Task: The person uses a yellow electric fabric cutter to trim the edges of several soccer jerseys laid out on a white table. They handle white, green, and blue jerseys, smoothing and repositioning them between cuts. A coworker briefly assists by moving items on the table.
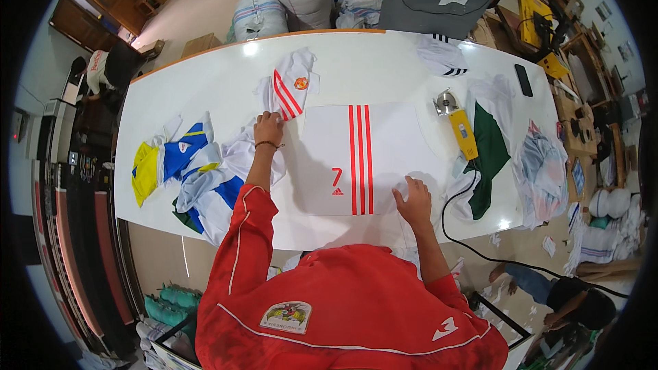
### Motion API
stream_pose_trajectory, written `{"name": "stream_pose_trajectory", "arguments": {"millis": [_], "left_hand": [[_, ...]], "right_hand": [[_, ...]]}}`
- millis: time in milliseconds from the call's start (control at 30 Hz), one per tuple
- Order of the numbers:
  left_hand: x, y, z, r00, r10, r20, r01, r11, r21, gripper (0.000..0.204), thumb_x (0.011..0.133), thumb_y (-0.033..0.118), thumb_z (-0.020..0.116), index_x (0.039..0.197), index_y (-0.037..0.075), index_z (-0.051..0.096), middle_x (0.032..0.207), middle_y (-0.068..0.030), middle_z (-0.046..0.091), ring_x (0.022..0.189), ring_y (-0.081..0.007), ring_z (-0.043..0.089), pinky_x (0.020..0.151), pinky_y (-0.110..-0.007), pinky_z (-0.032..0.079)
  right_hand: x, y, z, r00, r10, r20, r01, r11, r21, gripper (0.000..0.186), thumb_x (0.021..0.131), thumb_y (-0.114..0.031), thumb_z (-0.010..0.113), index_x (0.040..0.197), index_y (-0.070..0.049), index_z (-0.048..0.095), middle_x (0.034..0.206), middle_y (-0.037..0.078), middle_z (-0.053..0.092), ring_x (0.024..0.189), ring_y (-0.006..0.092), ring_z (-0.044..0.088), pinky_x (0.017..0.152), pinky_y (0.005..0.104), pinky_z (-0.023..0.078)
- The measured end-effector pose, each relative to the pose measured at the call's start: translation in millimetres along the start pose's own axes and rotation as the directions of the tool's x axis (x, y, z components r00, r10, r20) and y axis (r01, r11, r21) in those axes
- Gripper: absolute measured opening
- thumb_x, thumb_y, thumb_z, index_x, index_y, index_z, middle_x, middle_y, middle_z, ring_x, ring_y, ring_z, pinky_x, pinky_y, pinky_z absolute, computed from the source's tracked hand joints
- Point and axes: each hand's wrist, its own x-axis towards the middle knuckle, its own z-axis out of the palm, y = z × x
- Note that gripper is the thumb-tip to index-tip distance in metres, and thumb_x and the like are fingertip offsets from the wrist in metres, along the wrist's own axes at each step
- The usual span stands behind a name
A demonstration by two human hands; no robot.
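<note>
A white fabric panel (322, 144) lies flat before me, with three red stripes running down it and small red print near its lower edge. My right hand (415, 202) rests on its right side, thumb and fingers apart, holding nothing. Beyond the panel's upper left corner lies a smaller crumpled white fabric piece (295, 72) with red stripes and a round badge. My left hand (268, 129) is at the near end of that piece, fingers curled and closed on its edge. What lies under the fingertips is partly hidden.
Blue, yellow and white fabric pieces (195, 144) are heaped at left. At right are a yellow corded rotary cutter (460, 130), green and white fabric (488, 157) and a bagged bundle (540, 171). A black phone (524, 80) lies far right. Another person (579, 301) is low at right.
</note>
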Motion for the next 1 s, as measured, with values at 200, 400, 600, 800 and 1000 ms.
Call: {"name": "stream_pose_trajectory", "arguments": {"millis": [200, 400, 600, 800, 1000], "left_hand": [[38.4, -6.3, -41.3, 0.896, 0.079, -0.437, -0.211, 0.942, -0.261, 0.007, 0.095, 0.008, 0.07, 0.101, 0.007, 0.068, 0.096, -0.012, 0.071, 0.092, -0.0309, 0.07, 0.079, -0.044, 0.055], [16.2, 88.2, -195.6, 0.842, 0.2, -0.502, -0.475, 0.715, -0.513, 0.007, 0.1, 0.008, 0.068, 0.106, 0.004, 0.068, 0.09, -0.0144, 0.075, 0.073, -0.0298, 0.071, 0.069, -0.034, 0.055], [-45.3, 149.3, -306.3, 0.734, 0.635, -0.239, -0.668, 0.613, -0.423, 0.011, 0.096, 0.011, 0.074, 0.106, 0.007, 0.075, 0.09, -0.0146, 0.076, 0.078, -0.027, 0.073, 0.074, -0.033, 0.056], [-66.1, 155.3, -354.4, 0.661, 0.731, 0.173, -0.675, 0.679, -0.289, 0.026, 0.083, 0.02, 0.083, 0.105, 0.008, 0.077, 0.087, -0.0136, 0.073, 0.077, -0.032, 0.07, 0.076, -0.04, 0.057], [-42.2, 140.3, -335.9, 0.722, 0.682, -0.117, -0.669, 0.731, 0.13, 0.02, 0.081, 0.012, 0.072, 0.099, 0.014, 0.08, 0.097, -0.0103, 0.074, 0.091, -0.0334, 0.072, 0.08, -0.043, 0.058]], "right_hand": [[14.2, -15.9, -7.6, 0.998, 0.013, 0.065, -0.038, 0.921, 0.389, 0.038, 0.093, -0.029, 0.078, 0.119, -0.002, 0.072, 0.11, 0.016, 0.073, 0.101, 0.0327, 0.069, 0.088, 0.0477, 0.054], [80.5, -116.7, -55.1, 0.986, -0.156, -0.064, 0.157, 0.715, 0.681, 0.032, 0.093, -0.017, 0.08, 0.121, -0.003, 0.073, 0.103, 0.012, 0.075, 0.089, 0.0216, 0.071, 0.076, 0.0345, 0.055], [125.9, -243.1, -122.3, 0.883, -0.301, -0.361, 0.469, 0.518, 0.715, 0.036, 0.087, -0.01, 0.082, 0.12, -0.002, 0.071, 0.102, 0.01, 0.073, 0.09, 0.0197, 0.069, 0.074, 0.0329, 0.054], [153.3, -225.1, -134.8, 0.9, -0.378, -0.219, 0.394, 0.484, 0.781, 0.02, 0.089, -0.013, 0.08, 0.101, 0.002, 0.071, 0.086, 0.009, 0.07, 0.076, 0.0161, 0.065, 0.073, 0.0309, 0.053], [155.4, -183.2, -180.1, 0.858, -0.468, 0.211, 0.08, 0.528, 0.845, 0.024, 0.1, -0.021, 0.071, 0.102, 0.003, 0.07, 0.08, 0.003, 0.066, 0.077, 0.0075, 0.058, 0.07, 0.0282, 0.049]]}}
